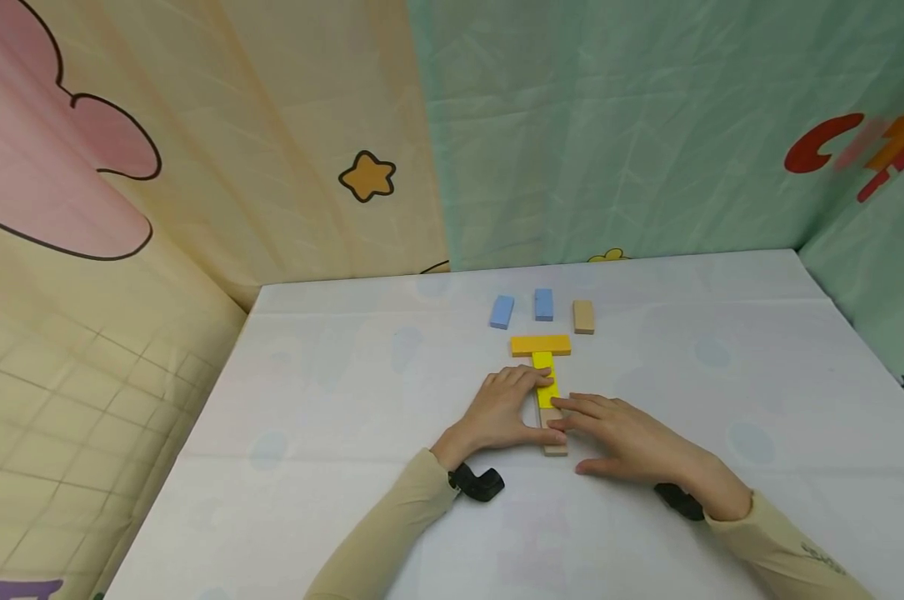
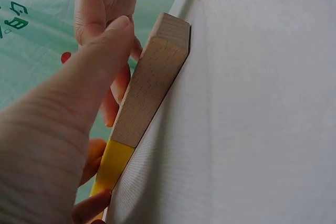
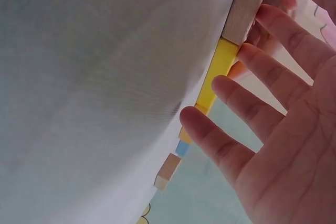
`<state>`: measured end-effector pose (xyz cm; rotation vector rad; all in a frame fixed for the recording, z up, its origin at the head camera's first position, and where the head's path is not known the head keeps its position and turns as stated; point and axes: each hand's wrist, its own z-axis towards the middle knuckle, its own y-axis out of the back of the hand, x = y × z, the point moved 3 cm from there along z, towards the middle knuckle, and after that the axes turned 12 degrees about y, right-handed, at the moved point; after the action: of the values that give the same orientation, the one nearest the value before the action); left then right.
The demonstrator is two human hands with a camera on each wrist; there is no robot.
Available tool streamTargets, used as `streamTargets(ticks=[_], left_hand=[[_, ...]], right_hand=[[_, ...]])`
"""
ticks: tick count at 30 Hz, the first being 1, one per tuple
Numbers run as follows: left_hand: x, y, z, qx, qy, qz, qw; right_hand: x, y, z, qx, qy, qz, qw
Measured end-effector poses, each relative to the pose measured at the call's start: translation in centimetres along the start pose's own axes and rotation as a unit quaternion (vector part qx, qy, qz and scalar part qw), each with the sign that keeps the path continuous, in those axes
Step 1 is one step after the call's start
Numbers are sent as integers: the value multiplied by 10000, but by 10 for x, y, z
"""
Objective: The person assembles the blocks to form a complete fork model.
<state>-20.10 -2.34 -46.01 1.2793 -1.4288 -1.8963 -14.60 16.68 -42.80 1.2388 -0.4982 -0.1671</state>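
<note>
In the head view, blocks form a T on the table: an orange-yellow block (image 1: 541,345) lies crosswise at the far end, a yellow block (image 1: 544,361) runs from it toward me, and a plain wooden block (image 1: 556,450) continues the stem. My left hand (image 1: 500,410) reaches over from the left, fingertips at the yellow block, thumb stretched across the wooden one. From the right, my right hand (image 1: 627,437) has its fingertips along the stem. Its fingers (image 3: 231,153) look nearly straight and spread in the right wrist view. Neither hand grips a block.
Beyond the T lie two blue blocks, a left one (image 1: 501,312) and a right one (image 1: 544,304), with another wooden block (image 1: 583,317) beside them. A white cloth covers the table (image 1: 309,375). Printed curtains (image 1: 609,125) hang behind and along the sides.
</note>
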Motion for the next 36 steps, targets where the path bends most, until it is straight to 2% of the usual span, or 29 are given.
streamTargets(ticks=[8, 16, 20, 31, 36], left_hand=[[-1, 0, 1, -156, -29, 65, 9999], [-2, -1, 1, -124, -29, 92, 9999], [-2, -1, 1, -127, -50, 78, 9999], [1, 0, 1, -22, 66, -50, 10000], [0, -1, 1, -38, 61, -37, 10000]], right_hand=[[-2, 3, 4, 78, -61, 386, 9992], [-4, 6, 7, 157, 29, 374, 9992], [-5, 9, 8, 352, -24, 471, 9983], [-11, 20, 16, 867, -246, 1026, 9906], [-23, 23, 18, 688, -350, 1606, 9840]])
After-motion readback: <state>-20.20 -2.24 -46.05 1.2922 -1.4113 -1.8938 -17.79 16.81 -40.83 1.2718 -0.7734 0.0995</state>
